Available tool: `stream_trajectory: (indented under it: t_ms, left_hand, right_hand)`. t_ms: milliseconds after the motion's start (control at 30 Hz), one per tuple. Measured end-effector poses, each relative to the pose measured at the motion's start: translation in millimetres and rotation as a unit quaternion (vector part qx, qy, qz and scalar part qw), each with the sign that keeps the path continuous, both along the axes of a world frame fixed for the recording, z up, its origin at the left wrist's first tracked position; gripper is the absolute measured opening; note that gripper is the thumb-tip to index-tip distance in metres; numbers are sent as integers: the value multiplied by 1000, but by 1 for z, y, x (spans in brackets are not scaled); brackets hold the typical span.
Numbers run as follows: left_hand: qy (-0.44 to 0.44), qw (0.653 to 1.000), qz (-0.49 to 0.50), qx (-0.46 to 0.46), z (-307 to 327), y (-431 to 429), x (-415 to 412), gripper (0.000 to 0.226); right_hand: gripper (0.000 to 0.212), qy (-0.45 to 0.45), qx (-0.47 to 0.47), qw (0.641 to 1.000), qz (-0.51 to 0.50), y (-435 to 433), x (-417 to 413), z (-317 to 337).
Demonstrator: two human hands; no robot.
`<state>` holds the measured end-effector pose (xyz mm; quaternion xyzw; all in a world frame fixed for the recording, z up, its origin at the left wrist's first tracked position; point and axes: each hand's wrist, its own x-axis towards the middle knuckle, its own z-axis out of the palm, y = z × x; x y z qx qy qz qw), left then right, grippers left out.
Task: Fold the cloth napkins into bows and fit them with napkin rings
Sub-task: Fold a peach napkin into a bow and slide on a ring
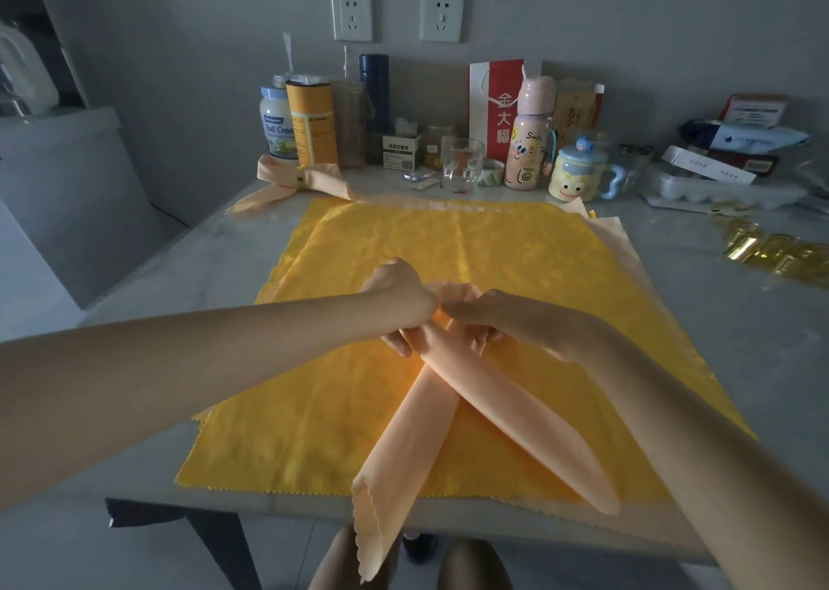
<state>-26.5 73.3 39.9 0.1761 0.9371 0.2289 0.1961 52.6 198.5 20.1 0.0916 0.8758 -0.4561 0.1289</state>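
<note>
Peach napkin (493,401), mid-table on the yellow cloth (448,248), is pinched at its crossing by left hand (399,293) and right hand (489,320); tails run toward 5 and 6 o'clock. Should either pinch be eased, the loop may spring open, dragged by the tail overhanging the grey table (215,257). A finished bow (300,181) lies at 11 o'clock, gold pieces (771,253) at 3.

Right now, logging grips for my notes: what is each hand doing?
Left hand: closed, holding the napkin.
Right hand: closed, holding the same napkin.
</note>
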Motion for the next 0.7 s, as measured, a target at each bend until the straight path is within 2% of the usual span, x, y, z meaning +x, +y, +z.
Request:
stream_trajectory:
  t_ms: [100, 200, 300, 367, 400, 467, 533, 567, 633, 700]
  left_hand:
    - [-27, 999, -21, 25, -6, -2, 5, 41]
    - [-75, 996, 17, 54, -6, -11, 10, 53]
    - [-69, 998, 12, 6, -6, -29, 14, 37]
    - [-75, 995, -65, -16, -10, -43, 21, 22]
    - [-71, 991, -112, -17, -12, -46, 27, 24]
    - [-34, 984, -176, -21, -14, -49, 40, 25]
    - [22, 981, -191, -24, -15, -45, 46, 23]
    - [41, 980, -193, -27, -15, -42, 47, 30]
    - [34, 982, -182, -40, -18, -34, 41, 36]
    - [0, 989, -149, -28, -23, -26, 30, 27]
  right_hand:
    - [28, 12, 46, 999, 19, -2, 7, -1]
    - [36, 45, 88, 995, 16, -4, 14, -5]
    - [36, 62, 102, 993, -7, -8, 16, -11]
    - [24, 74, 122, 989, -25, -7, 15, -18]
    - [21, 87, 133, 987, -32, -6, 15, -20]
    - [26, 118, 142, 982, -36, -8, 16, -23]
    - [31, 146, 140, 979, -39, -12, 17, -25]
    - [33, 165, 143, 975, -37, -13, 16, -27]
    - [35, 199, 143, 969, -34, -14, 14, -29]
    - [39, 205, 142, 967, -47, -12, 13, -30]
